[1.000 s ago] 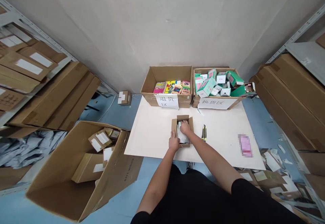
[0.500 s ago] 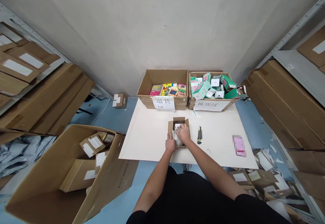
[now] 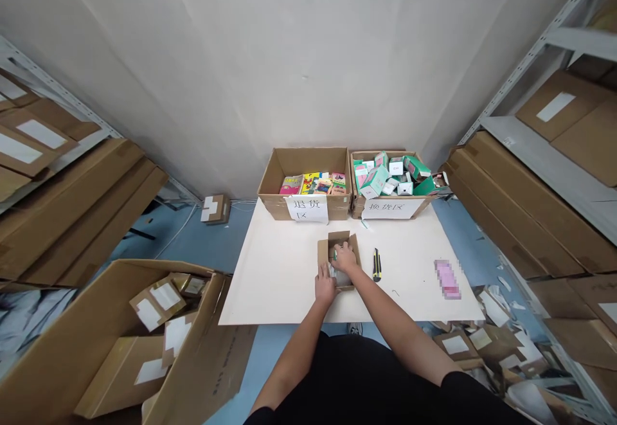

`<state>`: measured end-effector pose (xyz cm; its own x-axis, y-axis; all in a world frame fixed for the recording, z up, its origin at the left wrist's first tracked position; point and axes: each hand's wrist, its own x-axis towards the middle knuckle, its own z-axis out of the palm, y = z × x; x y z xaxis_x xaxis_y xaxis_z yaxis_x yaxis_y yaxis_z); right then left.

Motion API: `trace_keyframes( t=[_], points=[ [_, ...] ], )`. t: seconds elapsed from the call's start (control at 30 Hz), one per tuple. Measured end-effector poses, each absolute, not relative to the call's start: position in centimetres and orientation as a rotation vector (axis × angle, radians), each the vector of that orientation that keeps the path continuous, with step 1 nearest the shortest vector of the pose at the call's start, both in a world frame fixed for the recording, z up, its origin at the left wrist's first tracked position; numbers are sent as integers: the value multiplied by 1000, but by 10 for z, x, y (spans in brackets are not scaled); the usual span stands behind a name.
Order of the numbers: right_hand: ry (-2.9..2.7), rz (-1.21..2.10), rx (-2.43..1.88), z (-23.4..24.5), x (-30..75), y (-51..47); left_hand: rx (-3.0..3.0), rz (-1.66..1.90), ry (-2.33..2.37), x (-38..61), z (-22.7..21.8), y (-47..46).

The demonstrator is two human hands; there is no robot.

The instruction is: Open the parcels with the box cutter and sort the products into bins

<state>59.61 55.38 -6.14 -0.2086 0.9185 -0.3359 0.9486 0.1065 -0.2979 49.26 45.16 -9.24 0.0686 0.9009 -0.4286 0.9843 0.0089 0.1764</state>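
Observation:
A small open cardboard box [image 3: 338,241] sits in the middle of a white table [image 3: 279,271]. My left hand [image 3: 325,285] grips the box's near left corner. My right hand [image 3: 345,257] reaches inside the box, fingers curled on a white wrapped item [image 3: 340,276] with a bit of green showing at its left. What the wrapping holds is hidden.
A yellow-black utility knife [image 3: 376,264] lies right of the box, a pink item [image 3: 447,278] farther right. Two labelled cartons stand at the back: colourful packs [image 3: 308,184] left, green-white boxes [image 3: 388,177] right. A big carton of parcels [image 3: 120,341] stands left on the floor; shelving flanks both sides.
The camera has tilted up, so the table sits lower in view. My right hand has shifted slightly within the box; my left hand stays on the box's corner.

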Motion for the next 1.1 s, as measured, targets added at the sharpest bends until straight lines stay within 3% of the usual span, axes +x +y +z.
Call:
trace_keyframes(
  t=[0.43,0.8,1.1],
  points=[
    [2432,-608,1988,-57,526,518,2042,-130,1788,404,-91,464],
    [2830,-508,1900,-5,433,542,2023,-160,1898,288,-86,455],
    [2955,-282,2291,39,484,549,2026,-73,1944,234,-90,456]
  ],
)
